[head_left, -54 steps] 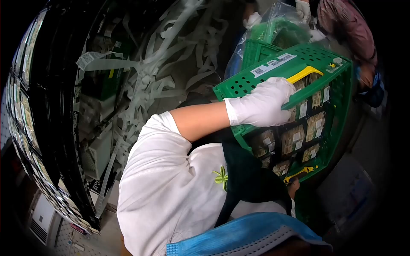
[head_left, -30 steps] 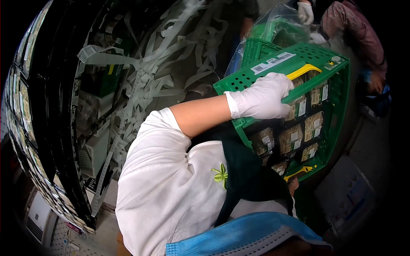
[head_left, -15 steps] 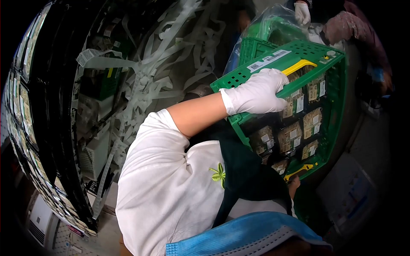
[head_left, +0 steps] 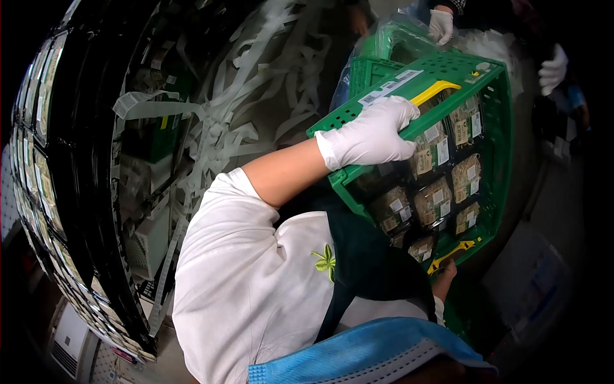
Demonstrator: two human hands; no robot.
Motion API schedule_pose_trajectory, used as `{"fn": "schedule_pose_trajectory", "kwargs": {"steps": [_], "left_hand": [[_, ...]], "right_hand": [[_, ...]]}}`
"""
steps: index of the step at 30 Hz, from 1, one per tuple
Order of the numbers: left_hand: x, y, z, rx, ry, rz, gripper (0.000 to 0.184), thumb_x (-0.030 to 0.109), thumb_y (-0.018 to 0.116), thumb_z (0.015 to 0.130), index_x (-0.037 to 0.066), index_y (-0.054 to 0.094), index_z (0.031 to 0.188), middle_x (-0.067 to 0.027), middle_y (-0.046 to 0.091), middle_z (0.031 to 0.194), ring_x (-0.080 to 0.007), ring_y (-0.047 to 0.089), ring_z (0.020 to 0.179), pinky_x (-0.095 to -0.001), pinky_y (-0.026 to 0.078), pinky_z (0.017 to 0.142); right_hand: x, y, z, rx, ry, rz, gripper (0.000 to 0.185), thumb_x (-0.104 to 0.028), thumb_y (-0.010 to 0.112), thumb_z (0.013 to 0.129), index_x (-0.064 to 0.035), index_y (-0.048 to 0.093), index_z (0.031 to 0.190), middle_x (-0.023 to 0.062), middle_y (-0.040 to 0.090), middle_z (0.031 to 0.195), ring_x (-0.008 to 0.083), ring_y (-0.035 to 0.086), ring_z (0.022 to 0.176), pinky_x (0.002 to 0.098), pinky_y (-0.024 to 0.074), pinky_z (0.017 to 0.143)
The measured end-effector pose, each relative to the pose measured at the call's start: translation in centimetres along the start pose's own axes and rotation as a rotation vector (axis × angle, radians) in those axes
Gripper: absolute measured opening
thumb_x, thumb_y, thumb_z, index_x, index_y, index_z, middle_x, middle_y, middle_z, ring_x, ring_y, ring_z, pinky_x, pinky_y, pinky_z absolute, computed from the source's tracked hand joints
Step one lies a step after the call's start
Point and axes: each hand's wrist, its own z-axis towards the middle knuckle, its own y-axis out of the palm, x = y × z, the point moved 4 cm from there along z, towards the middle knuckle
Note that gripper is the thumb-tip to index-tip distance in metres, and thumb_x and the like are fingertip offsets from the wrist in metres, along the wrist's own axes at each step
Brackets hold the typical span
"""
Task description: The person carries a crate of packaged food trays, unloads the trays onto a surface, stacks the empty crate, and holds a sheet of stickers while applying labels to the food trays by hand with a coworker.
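My left hand (head_left: 372, 133), in a white glove, is closed over the upper rim of a green plastic crate (head_left: 502, 147), beside its yellow handle (head_left: 435, 92). My bare right hand (head_left: 445, 276) is at the crate's lower end, by the other yellow handle (head_left: 455, 251). Its fingers are mostly hidden behind the crate. The crate is tilted towards me and holds several dark-trayed packs (head_left: 433, 200) with clear tops, white labels and pale brown, stringy contents. A printed label (head_left: 390, 87) is stuck on the crate's upper side.
More green crates (head_left: 371, 72), partly under clear plastic, stand beyond mine. Gloved hands of other people (head_left: 440, 27) show at the top and upper right. To my left rises a tall stack of packed black trays (head_left: 83, 160). Tangled pale strips (head_left: 220, 121) spread beside it.
The crate and my left hand have shifted slightly left. Another person's gloved hand now shows at the upper right, and the pinkish sleeve there has drawn away.
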Motion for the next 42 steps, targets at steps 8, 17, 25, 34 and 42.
{"fn": "schedule_pose_trajectory", "kwargs": {"steps": [8,17,25,34,42], "left_hand": [[-0.1,0.1,-0.1,0.017,0.06,0.061,0.038,0.012,0.062,0.062,-0.001,0.052,0.097,-0.0161,0.051,0.093,-0.0277,0.046,0.094,-0.0316,0.037,0.083],[0.3,0.1,-1.1,0.018,0.001,0.056,0.043,0.016,0.064,0.062,-0.001,0.052,0.099,-0.0154,0.05,0.099,-0.0278,0.047,0.096,-0.0317,0.038,0.083],[0.3,0.1,-1.8,0.031,0.014,0.103,0.047,0.02,0.065,0.064,-0.002,0.05,0.103,-0.0158,0.05,0.101,-0.0276,0.048,0.097,-0.0312,0.038,0.084],[0.7,0.3,-2.4,0.012,-0.007,0.087,0.049,0.022,0.064,0.065,-0.003,0.049,0.104,-0.0166,0.05,0.102,-0.0273,0.048,0.099,-0.0304,0.037,0.086],[0.6,0.7,-2.7,0.031,0.036,0.113,0.047,0.021,0.064,0.065,-0.004,0.05,0.102,-0.0157,0.05,0.105,-0.0272,0.048,0.099,-0.0302,0.037,0.086]], "right_hand": [[-2.0,1.2,-1.2,-0.003,-0.01,-0.098,0.029,-0.013,0.062,0.064,0.0051,0.057,0.086,0.0142,0.057,0.079,0.0262,0.054,0.062,0.041,0.0437,0.054],[-3.3,3.3,-3.8,-0.037,0.02,-0.201,0.022,-0.02,0.044,0.078,0.0002,0.052,0.072,0.0026,0.046,0.066,0.0142,0.042,0.057,0.029,0.0356,0.055],[-2.1,2.2,-1.8,-0.007,0.07,-0.198,0.026,-0.023,0.057,0.075,0.0022,0.058,0.079,0.0122,0.059,0.071,0.0235,0.055,0.052,0.0383,0.0441,0.046],[-1.0,1.6,-0.4,-0.025,0.134,-0.291,0.025,-0.024,0.059,0.074,0.0001,0.059,0.081,0.0132,0.06,0.075,0.0245,0.057,0.055,0.0381,0.0454,0.048],[-1.4,1.6,-1.0,0.014,0.193,-0.328,0.03,-0.023,0.061,0.072,-0.0011,0.058,0.092,0.0145,0.059,0.09,0.0271,0.059,0.068,0.0392,0.0488,0.057]]}}
